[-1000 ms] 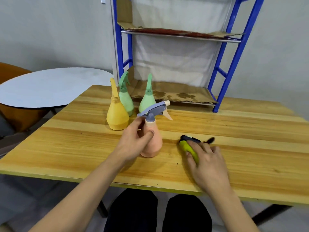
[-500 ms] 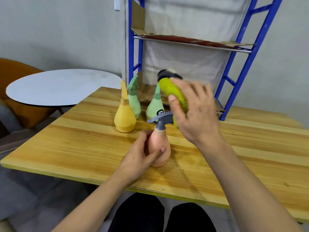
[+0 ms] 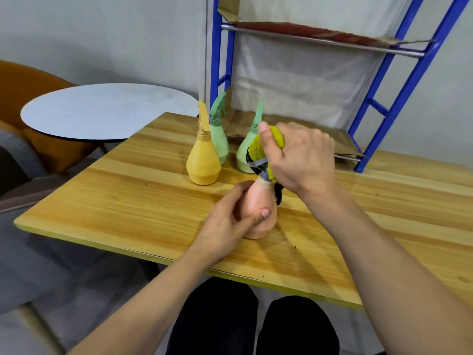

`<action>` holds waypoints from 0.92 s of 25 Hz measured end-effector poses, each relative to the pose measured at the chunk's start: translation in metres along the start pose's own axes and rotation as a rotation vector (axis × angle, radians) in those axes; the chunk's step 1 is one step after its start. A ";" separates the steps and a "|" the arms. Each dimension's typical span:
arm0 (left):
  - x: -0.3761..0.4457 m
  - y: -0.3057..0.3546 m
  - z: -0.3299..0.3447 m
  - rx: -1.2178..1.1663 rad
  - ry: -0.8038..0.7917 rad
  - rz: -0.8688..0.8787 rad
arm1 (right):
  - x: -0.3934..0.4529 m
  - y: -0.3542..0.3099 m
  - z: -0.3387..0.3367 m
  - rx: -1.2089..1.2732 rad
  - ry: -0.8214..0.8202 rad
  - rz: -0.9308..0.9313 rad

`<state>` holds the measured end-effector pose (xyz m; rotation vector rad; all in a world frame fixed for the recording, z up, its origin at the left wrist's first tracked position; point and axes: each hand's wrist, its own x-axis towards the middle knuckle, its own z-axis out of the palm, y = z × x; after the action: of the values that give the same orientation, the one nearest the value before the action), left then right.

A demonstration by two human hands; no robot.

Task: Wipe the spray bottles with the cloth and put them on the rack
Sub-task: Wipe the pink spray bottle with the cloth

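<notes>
A peach spray bottle (image 3: 258,201) with a grey trigger head stands on the wooden table (image 3: 143,201). My left hand (image 3: 230,224) grips its body. My right hand (image 3: 299,157) holds a yellow-green cloth (image 3: 266,147) with a black edge and presses it onto the bottle's grey head, which is mostly hidden. Behind stand a yellow spray bottle (image 3: 203,160) and two green spray bottles (image 3: 218,134) (image 3: 245,152). The blue rack (image 3: 399,93) stands at the back of the table with cardboard on its shelves.
A round grey table (image 3: 102,111) and an orange chair (image 3: 28,83) are to the left. The wooden table's front edge runs just ahead of my knees. A white sheet hangs behind the rack.
My right hand picked the cloth up from the table, lifted it and has now brought it down onto the peach bottle's head. My left hand kept its hold on the bottle.
</notes>
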<state>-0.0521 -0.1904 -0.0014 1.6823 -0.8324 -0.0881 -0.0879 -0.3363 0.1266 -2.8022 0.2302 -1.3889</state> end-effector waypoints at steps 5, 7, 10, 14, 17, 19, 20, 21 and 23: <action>0.000 0.000 0.002 -0.011 -0.014 -0.025 | 0.007 -0.010 -0.013 0.229 0.079 0.282; -0.001 0.001 0.001 -0.024 0.000 -0.055 | 0.002 -0.015 -0.012 0.062 0.205 0.019; -0.001 0.001 0.004 0.037 0.052 -0.068 | -0.007 -0.013 0.001 -0.106 0.143 -0.375; -0.008 0.002 0.014 0.209 0.095 -0.097 | -0.016 -0.016 0.020 -0.241 0.128 -0.412; -0.019 0.001 0.022 0.268 0.150 -0.114 | -0.015 -0.025 0.022 -0.226 0.138 -0.334; -0.020 0.000 0.023 0.252 0.153 -0.109 | -0.009 -0.028 0.016 -0.222 0.076 -0.238; -0.020 0.000 0.020 0.242 0.155 -0.101 | -0.004 -0.027 0.013 -0.196 0.026 -0.174; -0.019 0.000 0.019 0.236 0.157 -0.092 | 0.002 -0.022 0.009 -0.132 -0.040 -0.078; -0.017 0.002 0.019 0.241 0.158 -0.075 | 0.019 -0.009 -0.001 0.073 -0.149 0.144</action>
<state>-0.0744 -0.1968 -0.0113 1.9197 -0.6820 0.0961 -0.0761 -0.3302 0.1433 -2.7513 0.3635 -1.1304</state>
